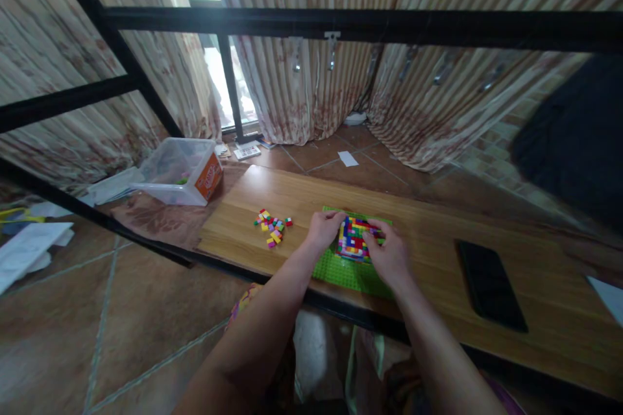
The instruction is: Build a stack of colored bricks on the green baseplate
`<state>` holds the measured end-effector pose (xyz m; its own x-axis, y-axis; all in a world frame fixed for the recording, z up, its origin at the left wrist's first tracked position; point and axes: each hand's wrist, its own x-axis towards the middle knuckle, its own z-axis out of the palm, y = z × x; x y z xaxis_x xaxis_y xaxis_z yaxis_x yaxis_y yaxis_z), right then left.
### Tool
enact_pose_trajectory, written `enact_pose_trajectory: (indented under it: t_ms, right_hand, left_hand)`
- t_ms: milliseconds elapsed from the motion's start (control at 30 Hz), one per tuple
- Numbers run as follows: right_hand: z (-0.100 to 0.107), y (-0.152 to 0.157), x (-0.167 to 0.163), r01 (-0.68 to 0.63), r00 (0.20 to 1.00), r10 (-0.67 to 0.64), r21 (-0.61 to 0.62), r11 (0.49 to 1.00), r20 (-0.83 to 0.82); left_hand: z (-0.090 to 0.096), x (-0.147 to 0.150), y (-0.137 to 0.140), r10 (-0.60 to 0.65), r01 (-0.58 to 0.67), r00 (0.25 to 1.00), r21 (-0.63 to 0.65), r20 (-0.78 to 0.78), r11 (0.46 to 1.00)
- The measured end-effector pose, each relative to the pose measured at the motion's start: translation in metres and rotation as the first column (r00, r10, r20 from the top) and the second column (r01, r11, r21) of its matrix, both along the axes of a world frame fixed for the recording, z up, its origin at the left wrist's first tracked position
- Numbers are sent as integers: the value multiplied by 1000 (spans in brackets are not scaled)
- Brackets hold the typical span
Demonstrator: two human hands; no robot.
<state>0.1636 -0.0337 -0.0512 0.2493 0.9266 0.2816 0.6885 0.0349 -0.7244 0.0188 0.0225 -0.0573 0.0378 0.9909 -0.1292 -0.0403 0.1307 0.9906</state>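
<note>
A square build of multicoloured toy building bricks (354, 244) sits on a green studded baseplate (348, 275). My left hand (324, 231) is at the build's far left corner, its fingers closed together against the edge. Over the right side curves my right hand (388, 251), with thumb and index finger bent onto the bricks. Any single brick between my fingers is too small to make out. Loose bricks (273, 227) in several colours lie in a small heap to the left of the baseplate.
The wooden tabletop (418, 227) bears a black phone (490, 285) at right. A clear plastic box (178, 172) with an orange label stands beyond the left end. Black metal bars (365, 26) cross in front, with hooks hanging and curtains behind. White paper (608, 297) lies at far right.
</note>
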Motion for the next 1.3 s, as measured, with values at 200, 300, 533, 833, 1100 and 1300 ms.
enact_pose_trajectory:
  t_ms: [200, 300, 533, 833, 1100, 1300]
  right_hand:
    - [-2, 0, 3, -4, 999, 5, -14, 1000, 37]
    - [-1, 0, 3, -6, 999, 6, -11, 1000, 43]
    - [1, -2, 4, -32, 999, 33, -30, 999, 43]
    - [3, -1, 4, -29, 996, 31, -35, 999, 80]
    - [3, -2, 1, -35, 998, 36, -16, 999, 60]
    - [14, -4, -7, -10, 999, 19, 173, 985, -51]
  left_hand:
    - [-1, -11, -1, 57, -29, 977, 139, -204, 990]
    - [9, -30, 0, 101, -46, 935, 165, -341, 985]
    - [26, -80, 0, 146, -77, 704, 129, -695, 989]
    - [25, -107, -9, 41, 56, 380, 67, -924, 996]
    - [22, -100, -5, 79, 62, 521, 130, -850, 990]
    - [28, -72, -4, -53, 111, 908, 116, -416, 987]
